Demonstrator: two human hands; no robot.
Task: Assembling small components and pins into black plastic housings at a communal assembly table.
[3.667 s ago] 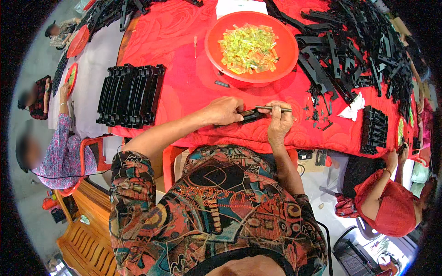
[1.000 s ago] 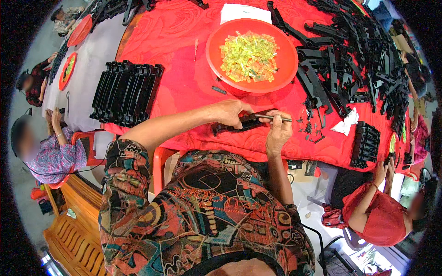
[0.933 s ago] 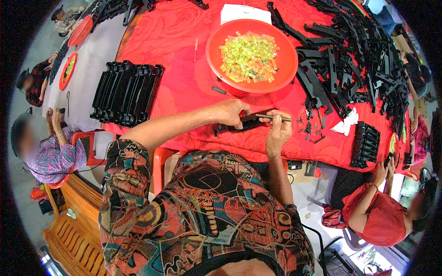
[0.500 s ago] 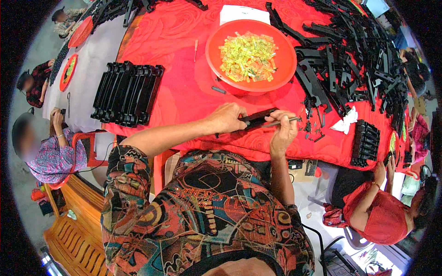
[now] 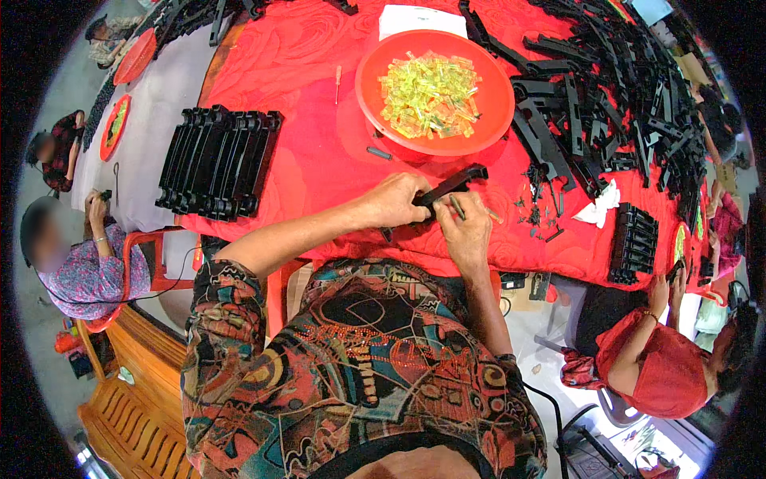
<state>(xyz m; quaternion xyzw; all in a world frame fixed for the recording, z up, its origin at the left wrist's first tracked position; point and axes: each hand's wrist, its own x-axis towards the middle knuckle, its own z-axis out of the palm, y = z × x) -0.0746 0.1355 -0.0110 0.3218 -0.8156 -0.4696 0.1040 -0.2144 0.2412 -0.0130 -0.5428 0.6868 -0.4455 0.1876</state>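
Note:
My left hand (image 5: 397,199) is closed around the near end of a long black plastic part (image 5: 456,182), which points up and to the right above the red cloth. Against the part's right side, my right hand (image 5: 467,229) is closed, with a thin dark rod-like tool (image 5: 457,207) between its fingers. The tool's exact kind cannot be made out. Fingers of both hands hide the spot where they meet on the part. Just beyond the hands lies a short dark cylindrical piece (image 5: 379,153).
A red bowl (image 5: 369,120) of yellowish clear small pieces (image 5: 431,92) stands beyond my hands. Neat black parts (image 5: 217,164) lie at left, a large loose pile (image 5: 582,104) at right. A screwdriver (image 5: 337,84) and white tissue (image 5: 598,206) lie on the cloth. People sit at both sides.
My right hand has moved left, closer to my left hand, and the tool has turned in its fingers. The black part's far end has swung upward.

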